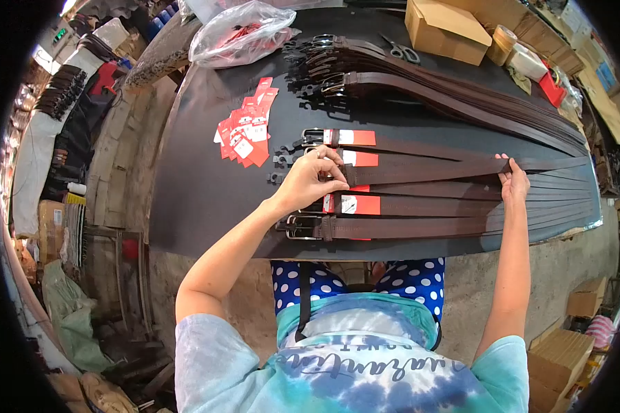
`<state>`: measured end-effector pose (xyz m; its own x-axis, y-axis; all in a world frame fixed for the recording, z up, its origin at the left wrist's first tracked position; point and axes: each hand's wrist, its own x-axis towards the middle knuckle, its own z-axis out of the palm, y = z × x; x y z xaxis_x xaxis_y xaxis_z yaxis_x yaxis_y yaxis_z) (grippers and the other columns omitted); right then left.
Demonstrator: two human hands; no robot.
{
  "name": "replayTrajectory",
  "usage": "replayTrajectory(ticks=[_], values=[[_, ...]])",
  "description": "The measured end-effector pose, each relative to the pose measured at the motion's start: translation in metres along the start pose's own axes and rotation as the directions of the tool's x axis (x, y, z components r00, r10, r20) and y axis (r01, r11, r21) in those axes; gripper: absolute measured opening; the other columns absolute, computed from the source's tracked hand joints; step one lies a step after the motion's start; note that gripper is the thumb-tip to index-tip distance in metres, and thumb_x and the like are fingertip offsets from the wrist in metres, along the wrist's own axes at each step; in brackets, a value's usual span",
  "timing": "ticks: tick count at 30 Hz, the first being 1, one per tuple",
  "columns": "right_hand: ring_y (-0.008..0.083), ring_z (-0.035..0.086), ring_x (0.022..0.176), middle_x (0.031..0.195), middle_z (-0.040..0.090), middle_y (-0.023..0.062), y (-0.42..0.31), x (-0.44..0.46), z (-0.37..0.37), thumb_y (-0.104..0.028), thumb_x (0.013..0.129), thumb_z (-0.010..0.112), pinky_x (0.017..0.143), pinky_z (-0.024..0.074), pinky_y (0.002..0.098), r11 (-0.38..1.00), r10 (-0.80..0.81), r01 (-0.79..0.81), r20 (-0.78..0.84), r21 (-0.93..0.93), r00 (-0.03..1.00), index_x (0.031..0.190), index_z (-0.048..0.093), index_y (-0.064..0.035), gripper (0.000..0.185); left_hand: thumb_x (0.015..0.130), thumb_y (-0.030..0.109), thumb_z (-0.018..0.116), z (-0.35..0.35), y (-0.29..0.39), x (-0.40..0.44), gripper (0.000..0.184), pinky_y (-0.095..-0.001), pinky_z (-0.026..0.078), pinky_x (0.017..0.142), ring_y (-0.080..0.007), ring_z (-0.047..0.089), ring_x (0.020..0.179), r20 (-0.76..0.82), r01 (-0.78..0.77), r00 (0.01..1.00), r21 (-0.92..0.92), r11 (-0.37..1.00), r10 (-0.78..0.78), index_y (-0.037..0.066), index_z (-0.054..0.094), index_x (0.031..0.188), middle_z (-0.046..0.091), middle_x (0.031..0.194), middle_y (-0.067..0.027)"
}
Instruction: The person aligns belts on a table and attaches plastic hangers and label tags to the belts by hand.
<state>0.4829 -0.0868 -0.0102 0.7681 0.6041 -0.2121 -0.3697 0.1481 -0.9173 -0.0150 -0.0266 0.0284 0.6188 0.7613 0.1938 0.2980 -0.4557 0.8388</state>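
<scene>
Several dark brown belts lie side by side across the black tabletop (200,199), buckles to the left. My left hand (310,180) is closed in a pinch at the buckle end of one belt (420,170), its fingers covering the buckle. Farther along the same belt, my right hand (514,182) grips the strap between thumb and fingers, slightly raised. Red and white tags (359,204) sit at the buckle ends of neighbouring belts. Closest to my body is a belt with a silver buckle (302,227); only a sliver of red shows beneath it.
A pile of loose red tags (244,131) lies left of the belts. Behind are more belts (420,82) in a stack, scissors (401,49), a cardboard box (448,31) and a clear plastic bag (238,34) with red items. Tape rolls (503,41) stand at the back right.
</scene>
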Motion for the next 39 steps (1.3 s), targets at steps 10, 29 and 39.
replayTrajectory(ticks=[10,29,39], values=[[0.0396,0.070,0.094,0.108,0.064,0.0268,0.004,-0.006,0.001,0.000,0.096,0.053,0.079,0.0602,0.0484,0.999,0.011,-0.011,0.006,-0.044,1.000,0.109,0.039,0.0057,0.021,0.078,0.013,0.074,-0.001,0.014,0.001,0.015,-0.0431,0.036,0.101,-0.0276,0.046,0.120,-0.042,-0.253,0.943,0.555,0.792,0.331,0.008,0.060,0.083,0.059,0.113,-0.0049],[0.0424,0.069,0.093,0.106,0.062,0.0276,0.006,-0.006,0.004,0.003,0.094,0.054,0.082,0.0604,0.0527,0.999,0.030,-0.028,0.033,-0.046,0.999,0.108,0.037,0.0072,0.022,0.079,0.009,0.076,-0.005,0.012,-0.018,0.024,-0.0362,0.049,0.079,-0.0273,0.058,0.090,-0.096,-0.085,0.989,0.230,0.969,0.109,0.001,0.060,0.096,0.059,0.095,-0.0113],[0.0441,0.068,0.094,0.109,0.058,0.0287,0.009,0.004,-0.001,0.004,0.094,0.054,0.082,0.0605,0.0530,0.998,0.044,-0.042,0.055,-0.038,0.998,0.114,0.035,0.0099,0.029,0.075,0.010,0.080,0.007,0.008,-0.019,0.024,-0.0311,0.053,0.070,-0.0216,0.064,0.081,-0.210,-0.106,0.961,0.315,0.943,0.178,0.003,0.071,0.096,0.062,0.097,-0.0080]])
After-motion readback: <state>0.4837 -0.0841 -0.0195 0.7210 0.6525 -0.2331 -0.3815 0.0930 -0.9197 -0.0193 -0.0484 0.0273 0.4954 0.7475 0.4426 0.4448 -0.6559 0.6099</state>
